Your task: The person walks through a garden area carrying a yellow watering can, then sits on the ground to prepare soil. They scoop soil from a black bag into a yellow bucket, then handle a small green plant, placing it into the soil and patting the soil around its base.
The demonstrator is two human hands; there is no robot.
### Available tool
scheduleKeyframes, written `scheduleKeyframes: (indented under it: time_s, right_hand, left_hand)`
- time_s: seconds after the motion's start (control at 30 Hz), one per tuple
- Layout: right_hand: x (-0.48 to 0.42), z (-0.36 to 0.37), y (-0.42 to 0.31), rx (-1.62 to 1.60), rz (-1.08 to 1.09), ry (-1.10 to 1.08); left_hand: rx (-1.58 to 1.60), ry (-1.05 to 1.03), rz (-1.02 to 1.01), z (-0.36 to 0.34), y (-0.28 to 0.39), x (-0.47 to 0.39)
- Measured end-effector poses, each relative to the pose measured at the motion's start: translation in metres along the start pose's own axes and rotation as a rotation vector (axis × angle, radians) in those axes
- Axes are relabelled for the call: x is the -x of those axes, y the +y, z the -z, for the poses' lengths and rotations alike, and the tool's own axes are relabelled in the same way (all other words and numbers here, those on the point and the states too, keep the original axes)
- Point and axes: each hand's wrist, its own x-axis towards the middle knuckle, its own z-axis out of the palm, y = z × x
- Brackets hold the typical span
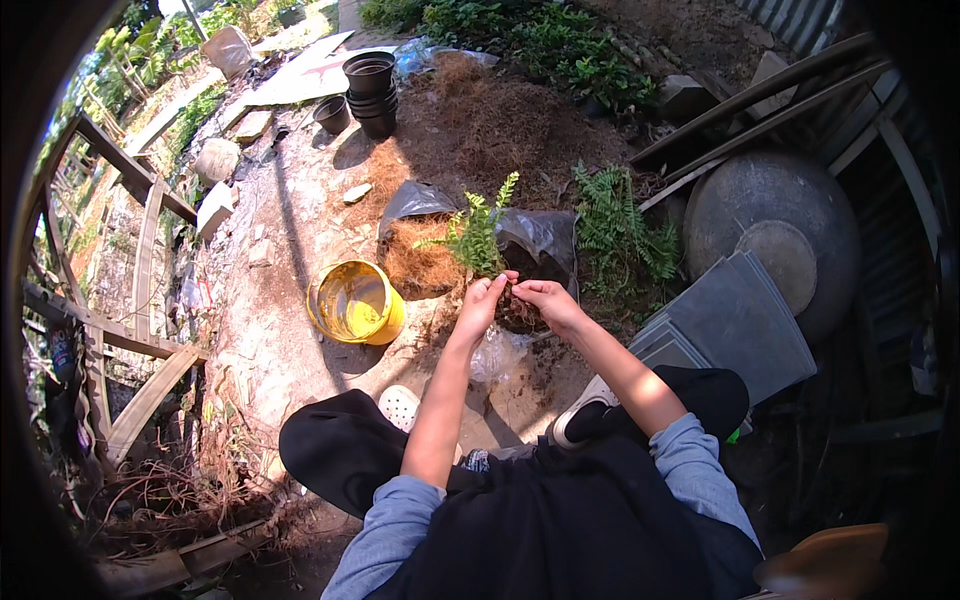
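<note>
A small green fern (480, 236) stands upright in front of me, held at its base by my left hand (482, 296). Dark, tangled roots (519, 311) hang below the fingers. My right hand (550, 301) pinches at the fern's base, its fingertips close to my left thumb. Just beyond are a plastic bag of brown coconut fibre (420, 255) and a dark plastic bag (538, 232) whose contents are in shadow. A clear plastic bag (499, 352) lies on the ground beneath my hands.
Left of my hands stands a yellow bucket (386, 311). Stacked black plant pots (371, 97) and a single pot (331, 115) are farther back. More ferns (626, 221), grey tiles (731, 322) and a large round vessel (772, 195) sit at right. Wooden framing (146, 255) borders the left.
</note>
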Motion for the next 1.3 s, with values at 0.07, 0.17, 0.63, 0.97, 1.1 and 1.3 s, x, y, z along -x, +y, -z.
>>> scheduleKeyframes:
  time_s: [0.07, 0.17, 0.63, 0.97, 1.1, 1.3]
  right_hand:
    - [-0.002, -0.006, 0.003, -0.009, 0.026, 0.0]
    - [0.001, -0.011, 0.0, -0.165, 0.006, 0.008]
    - [-0.002, -0.021, -0.008, -0.337, -0.079, -0.144]
    - [-0.003, -0.025, -0.045, -0.19, -0.077, -0.103]
    - [-0.017, -0.003, -0.031, 0.042, 0.135, -0.12]
    - [-0.012, 0.027, -0.034, -0.008, 0.005, 0.102]
  left_hand:
    - [-0.042, 0.001, -0.057, 0.008, -0.004, 0.0]
    - [0.12, -0.02, 0.022, 0.003, -0.004, 0.0]
    - [0.375, -0.115, 0.036, 0.006, 0.004, 0.008]
    - [0.145, 0.016, 0.028, 0.002, 0.029, -0.016]
    - [0.046, -0.06, 0.097, -0.01, 0.027, -0.027]
    - [0.56, -0.132, 0.025, 0.034, 0.028, -0.008]
